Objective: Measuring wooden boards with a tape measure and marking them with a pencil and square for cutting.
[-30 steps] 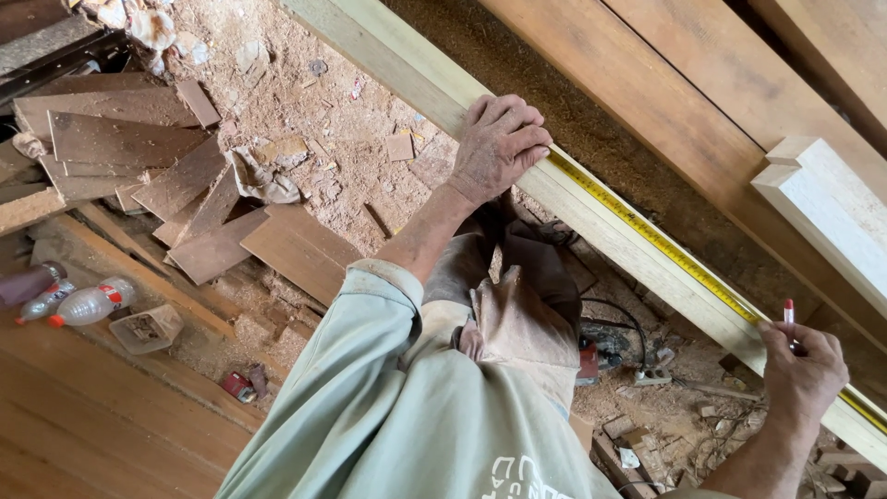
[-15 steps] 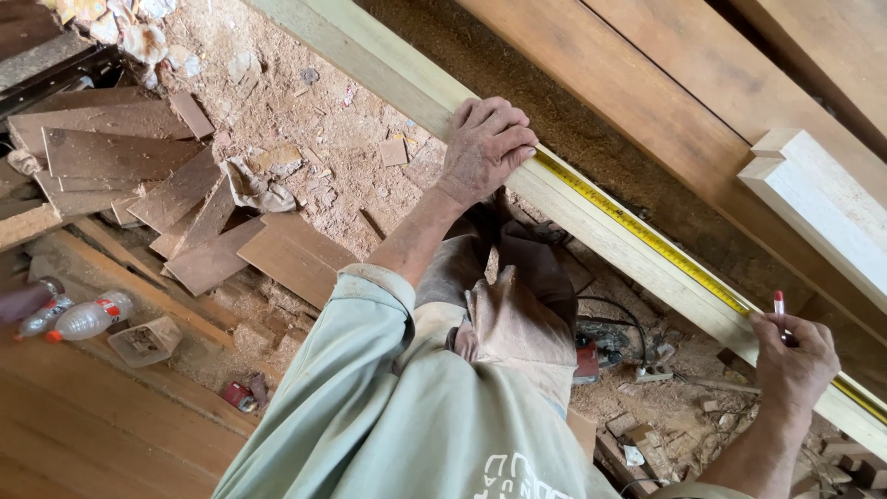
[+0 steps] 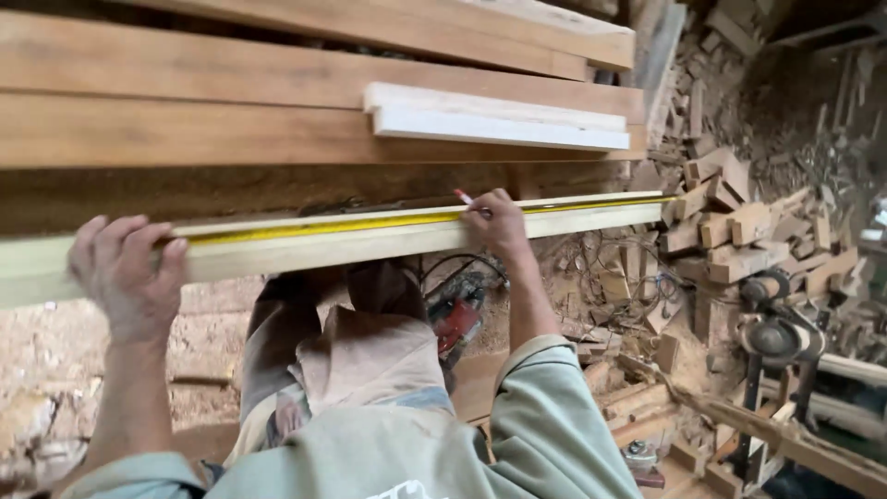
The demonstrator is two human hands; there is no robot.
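Step judged in hand: marking measured length on pale board. Yellow tape measure stretched along board's top edge, pinned near left end by left hand, fingers clamped over board. Red-tipped pencil gripped in right hand, held at tape. Next move judged to need steady tape, firm clear stroke. Board long, straight, pale, lying before stacked darker planks.
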